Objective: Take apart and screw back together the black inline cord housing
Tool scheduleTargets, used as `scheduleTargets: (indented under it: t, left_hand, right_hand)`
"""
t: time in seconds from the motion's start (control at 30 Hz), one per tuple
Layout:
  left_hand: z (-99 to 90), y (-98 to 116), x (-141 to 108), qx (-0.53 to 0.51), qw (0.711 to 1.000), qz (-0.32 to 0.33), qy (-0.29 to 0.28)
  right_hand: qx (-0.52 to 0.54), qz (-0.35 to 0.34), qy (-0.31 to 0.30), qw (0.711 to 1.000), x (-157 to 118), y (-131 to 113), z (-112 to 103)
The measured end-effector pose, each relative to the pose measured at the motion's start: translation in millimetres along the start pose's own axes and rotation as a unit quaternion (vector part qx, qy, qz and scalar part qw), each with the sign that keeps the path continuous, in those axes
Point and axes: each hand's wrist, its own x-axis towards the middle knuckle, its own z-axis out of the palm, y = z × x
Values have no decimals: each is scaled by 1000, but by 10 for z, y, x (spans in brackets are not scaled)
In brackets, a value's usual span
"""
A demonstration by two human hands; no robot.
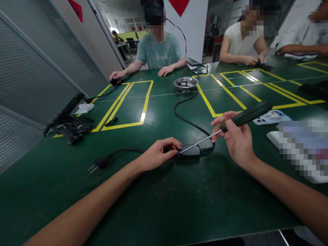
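A black power adapter [191,151] lies on the green table in front of me, with cords leaving both ends. My left hand [164,150] is closed round the adapter's left end, thumb and fingers pinching it. In my right hand [237,138] is a screwdriver [252,113] with a dark green handle, tilted so its long metal shaft slopes down to the left. The tip reaches the adapter close to my left thumb; whether it touches cannot be made out. To the left, a two-pin plug [100,163] on the adapter's cord rests on the table.
A metal bowl [186,84] with small parts stands mid-table. Black devices [73,126] lie at left, a small black piece [111,121] inside yellow tape. A phone [271,117] and a white-edged object [273,137] are at right. Several people sit across the table [153,212].
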Motion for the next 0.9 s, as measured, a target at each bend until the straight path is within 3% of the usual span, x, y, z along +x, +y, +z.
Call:
scheduleTargets:
  t: [0.13, 0.37, 0.57, 0.8, 0.9]
  left_hand:
    - [5, 10, -1, 4, 1000, -3, 0]
    - [10, -6, 1, 12, 1000, 4, 5]
    - [9, 1, -4, 11, 1000, -3, 1]
    - [13, -11, -2, 6, 1000, 9, -2]
    - [7, -28, -4, 6, 1000, 7, 4]
  right_hand:
    - [48, 28, -29, 998, -1, 18, -34]
    - [-53, -11, 17, 998, 20, 14, -8]
    - [19, 29, -7, 999, -1, 3, -10]
    - [-38, -10, 24, 999, 20, -2, -16]
    - [10, -2, 7, 1000, 19, -7, -27]
